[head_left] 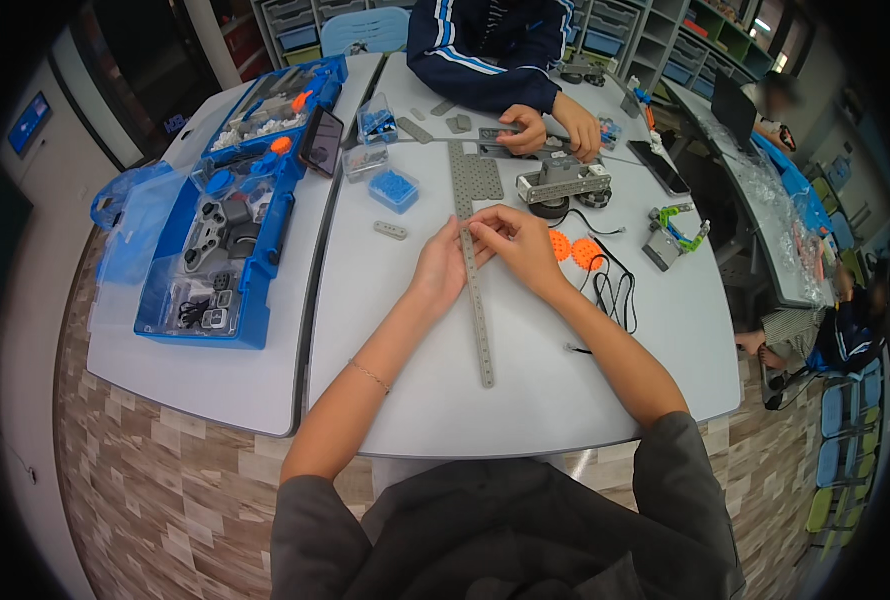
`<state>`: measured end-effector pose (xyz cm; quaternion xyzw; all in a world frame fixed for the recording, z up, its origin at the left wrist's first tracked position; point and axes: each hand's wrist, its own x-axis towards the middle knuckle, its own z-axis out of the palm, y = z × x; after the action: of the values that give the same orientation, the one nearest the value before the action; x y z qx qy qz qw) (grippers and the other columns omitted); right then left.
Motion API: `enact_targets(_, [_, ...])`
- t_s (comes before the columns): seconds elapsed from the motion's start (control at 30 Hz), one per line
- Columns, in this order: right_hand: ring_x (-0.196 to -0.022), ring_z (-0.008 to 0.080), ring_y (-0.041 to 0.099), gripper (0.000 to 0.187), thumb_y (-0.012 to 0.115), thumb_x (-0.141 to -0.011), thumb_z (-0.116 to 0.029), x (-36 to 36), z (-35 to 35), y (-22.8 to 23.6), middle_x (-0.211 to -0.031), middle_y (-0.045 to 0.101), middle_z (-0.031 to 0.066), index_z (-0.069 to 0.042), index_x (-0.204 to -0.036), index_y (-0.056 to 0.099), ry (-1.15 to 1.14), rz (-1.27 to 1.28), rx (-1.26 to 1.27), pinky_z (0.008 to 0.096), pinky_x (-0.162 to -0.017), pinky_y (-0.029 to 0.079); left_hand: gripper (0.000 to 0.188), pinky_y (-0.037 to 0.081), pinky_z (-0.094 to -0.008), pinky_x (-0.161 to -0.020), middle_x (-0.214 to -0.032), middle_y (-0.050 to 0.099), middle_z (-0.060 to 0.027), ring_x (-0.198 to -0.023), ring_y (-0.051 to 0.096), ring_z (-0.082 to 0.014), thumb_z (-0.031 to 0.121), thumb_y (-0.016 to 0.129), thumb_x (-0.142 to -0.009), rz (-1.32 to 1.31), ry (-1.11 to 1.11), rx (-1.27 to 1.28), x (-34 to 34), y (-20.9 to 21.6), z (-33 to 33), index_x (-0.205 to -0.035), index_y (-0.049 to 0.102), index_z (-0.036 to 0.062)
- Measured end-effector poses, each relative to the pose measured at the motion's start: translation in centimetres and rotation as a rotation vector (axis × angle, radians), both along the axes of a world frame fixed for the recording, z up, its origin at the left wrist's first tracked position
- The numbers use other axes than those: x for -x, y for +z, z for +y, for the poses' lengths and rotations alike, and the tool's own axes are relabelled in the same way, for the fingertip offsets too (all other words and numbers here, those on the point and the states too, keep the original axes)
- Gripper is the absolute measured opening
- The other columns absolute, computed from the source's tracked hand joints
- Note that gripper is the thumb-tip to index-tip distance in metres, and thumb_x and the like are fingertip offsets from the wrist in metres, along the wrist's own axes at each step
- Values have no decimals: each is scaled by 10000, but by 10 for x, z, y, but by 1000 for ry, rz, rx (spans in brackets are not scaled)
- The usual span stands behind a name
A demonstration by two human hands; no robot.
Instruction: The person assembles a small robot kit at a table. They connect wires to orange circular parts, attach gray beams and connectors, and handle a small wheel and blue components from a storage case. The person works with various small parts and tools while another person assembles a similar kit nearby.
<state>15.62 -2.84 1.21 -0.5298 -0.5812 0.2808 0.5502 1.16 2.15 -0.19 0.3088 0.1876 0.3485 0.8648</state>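
A long grey perforated beam (481,330) runs toward me over the white table, its far part meeting a wider grey perforated strip (460,175). My left hand (440,268) is closed around the beam from the left, its fingers passing beneath. On the right side, my right hand (520,245) pinches with thumb and forefinger at the beam's upper face; anything small between the fingertips is hidden. A grey perforated plate (485,180) lies just beyond. Left of my hands are a short grey beam (390,230) and a clear box of blue pins (394,189).
Orange gears (586,254) and a black cable (620,295) lie right of my hands. Beyond stands a grey wheeled build (565,187). Across the table, another person's hands (577,125) handle grey parts. A blue case (255,290) with a controller sits left; a phone (658,168) lies right.
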Motion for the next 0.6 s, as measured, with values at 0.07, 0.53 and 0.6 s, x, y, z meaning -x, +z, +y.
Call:
enact_targets(0.07, [-772, 111, 701, 141, 711, -915, -75, 0, 1, -3, -878, 752, 73, 14, -1019, 744, -22, -74, -16, 243, -688, 556, 493, 448, -440, -1158, -1321, 571, -236, -1272, 584, -312, 293, 280, -1123, 17, 18, -3, -1, 2, -2, -1327, 455, -120])
enact_targets(0.53, [-769, 298, 677, 103, 714, -882, -62, -5, -1, 0, -855, 692, 132, 5, -960, 706, -49, -625, -333, 357, -655, 542, 405, 489, -419, -1084, -1266, 598, -190, -1169, 616, -259, 207, 311, -1100, 52, 51, 1, 0, 1, -3, -1270, 517, -99])
enact_targets(0.6, [-801, 313, 667, 102, 713, -867, -49, -6, 2, 2, -854, 680, 132, 9, -947, 685, -35, -725, -446, 383, -663, 545, 394, 489, -415, -1080, -1253, 602, -180, -1166, 614, -252, 209, 323, -1096, 62, 66, -5, -2, -1, -2, -1263, 527, -85])
